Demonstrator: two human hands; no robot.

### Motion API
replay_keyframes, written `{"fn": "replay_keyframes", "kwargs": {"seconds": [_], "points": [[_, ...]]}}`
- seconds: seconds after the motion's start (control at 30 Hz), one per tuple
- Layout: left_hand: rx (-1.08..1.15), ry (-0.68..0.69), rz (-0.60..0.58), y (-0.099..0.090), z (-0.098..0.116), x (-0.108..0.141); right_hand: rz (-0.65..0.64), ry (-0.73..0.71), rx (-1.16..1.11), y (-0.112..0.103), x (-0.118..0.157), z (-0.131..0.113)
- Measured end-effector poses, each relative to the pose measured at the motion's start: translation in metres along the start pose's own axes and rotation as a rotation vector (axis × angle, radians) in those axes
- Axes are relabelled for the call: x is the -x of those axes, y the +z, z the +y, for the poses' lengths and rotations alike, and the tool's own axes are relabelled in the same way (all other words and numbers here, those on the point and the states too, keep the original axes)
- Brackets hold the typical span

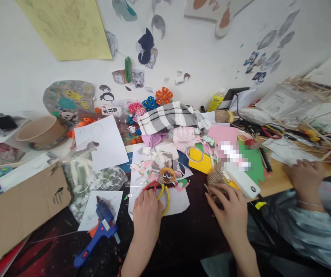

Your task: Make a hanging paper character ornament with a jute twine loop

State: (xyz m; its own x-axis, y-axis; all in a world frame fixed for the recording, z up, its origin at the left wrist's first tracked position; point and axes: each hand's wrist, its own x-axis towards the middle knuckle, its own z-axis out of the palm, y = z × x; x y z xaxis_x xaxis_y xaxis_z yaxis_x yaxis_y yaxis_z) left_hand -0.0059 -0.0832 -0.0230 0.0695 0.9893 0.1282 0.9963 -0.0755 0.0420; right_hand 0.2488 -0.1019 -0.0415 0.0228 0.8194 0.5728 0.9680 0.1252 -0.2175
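Note:
My left hand (146,211) is closed, its fingers curled at a red-handled tool (151,186) whose working end I cannot make out. Two curved yellow handles (167,200) lie right beside those fingers. Just beyond is a small cartoon figure with an orange hat (168,175), lying on white paper (179,202) strewn with scraps. My right hand (230,209) has its thumb and fingers around a ball of brown twine (216,179), partly hidden by the hand. Close to its right lies a long white device (244,184).
A blue glue gun (97,232) rests on paper at left, near a cardboard piece (24,215) and plastic bags (81,175). Checked cloth (171,117), yellow card (200,159) and green card (252,161) lie ahead. Another person's hand (306,179) is at the right.

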Motion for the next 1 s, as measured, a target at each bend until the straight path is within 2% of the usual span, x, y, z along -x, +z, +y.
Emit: {"fn": "replay_keyframes", "kwargs": {"seconds": [0.1, 0.23, 0.3, 0.37, 0.4, 0.43, 0.53, 0.6, 0.67, 0.77, 0.87, 1.0], "points": [[0.012, -0.06, -0.03, -0.012, -0.004, 0.001, 0.04, 0.03, -0.114, 0.001, -0.007, -0.004], [0.093, -0.168, -0.15, -0.03, -0.014, 0.003, 0.048, 0.157, -0.389, -0.007, -0.024, -0.005], [0.196, -0.261, -0.148, -0.034, -0.02, 0.002, -0.08, 0.207, -0.549, -0.012, -0.032, -0.005], [0.332, -0.372, -0.09, -0.033, -0.026, -0.001, -0.242, 0.247, -0.7, -0.017, -0.035, -0.005], [0.41, -0.414, -0.056, -0.031, -0.028, -0.002, -0.259, 0.289, -0.75, -0.018, -0.035, -0.004], [0.491, -0.443, -0.028, -0.028, -0.03, -0.003, -0.213, 0.348, -0.781, -0.019, -0.033, -0.003], [0.713, -0.457, 0.028, -0.018, -0.034, -0.005, 0.106, 0.551, -0.799, -0.02, -0.023, 0.005], [0.832, -0.434, 0.049, -0.011, -0.034, -0.005, 0.207, 0.59, -0.83, -0.023, -0.016, 0.011], [0.946, -0.389, 0.04, -0.005, -0.031, -0.005, 0.239, 0.523, -0.86, -0.029, -0.014, 0.014], [1.051, -0.336, -0.02, -0.004, -0.024, -0.006, 0.251, 0.306, -0.862, -0.045, -0.022, 0.015], [1.083, -0.274, -0.048, -0.007, -0.016, -0.008, 0.165, 0.082, -0.87, -0.065, -0.041, 0.013], [1.154, -0.215, -0.057, -0.005, -0.01, -0.009, 0.045, -0.253, -0.939, -0.081, -0.082, 0.008]]}}
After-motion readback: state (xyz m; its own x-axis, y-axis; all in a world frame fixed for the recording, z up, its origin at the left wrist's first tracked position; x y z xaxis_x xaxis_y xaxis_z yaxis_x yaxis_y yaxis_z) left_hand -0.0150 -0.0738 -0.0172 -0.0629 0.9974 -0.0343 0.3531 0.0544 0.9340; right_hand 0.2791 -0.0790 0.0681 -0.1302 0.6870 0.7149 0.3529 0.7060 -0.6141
